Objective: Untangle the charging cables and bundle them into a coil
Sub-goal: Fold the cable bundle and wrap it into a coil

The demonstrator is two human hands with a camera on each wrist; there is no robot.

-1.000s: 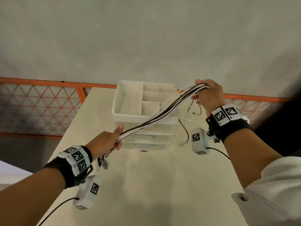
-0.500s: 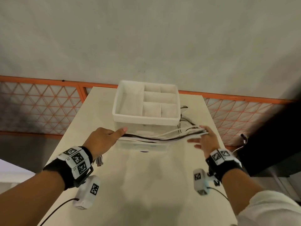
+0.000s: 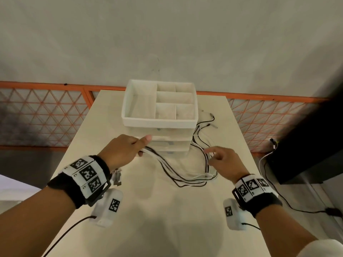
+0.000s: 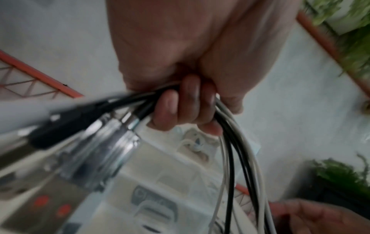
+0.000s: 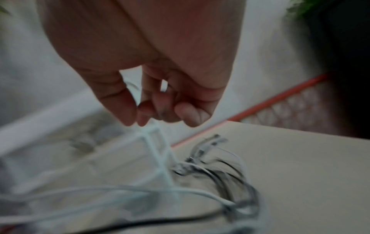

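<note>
Several black and white charging cables (image 3: pixel 185 179) sag in a slack loop onto the table, in front of the white organizer. My left hand (image 3: pixel 141 149) grips one end of the bundle in its curled fingers (image 4: pixel 186 110). The cables' metal and black plugs (image 4: pixel 104 142) stick out behind that hand and hang under the wrist (image 3: pixel 116 177). My right hand (image 3: pixel 213 156) hovers over the right part of the loop with its fingers loosely curled (image 5: pixel 160 114) and nothing in them. The cables (image 5: pixel 200 193) lie on the table below it. Their far ends (image 3: pixel 207 123) trail beside the organizer.
A white drawer organizer with a compartment tray (image 3: pixel 159 123) on top stands mid-table. The beige table (image 3: pixel 167 219) is narrow, with edges left and right. An orange mesh fence (image 3: pixel 46 117) runs behind it. A black object (image 3: pixel 306 145) and loose floor wires sit to the right.
My right hand came down from a raised, stretched pull and let the bundle go. The cables went from taut between both hands to slack on the table. My left hand kept its hold.
</note>
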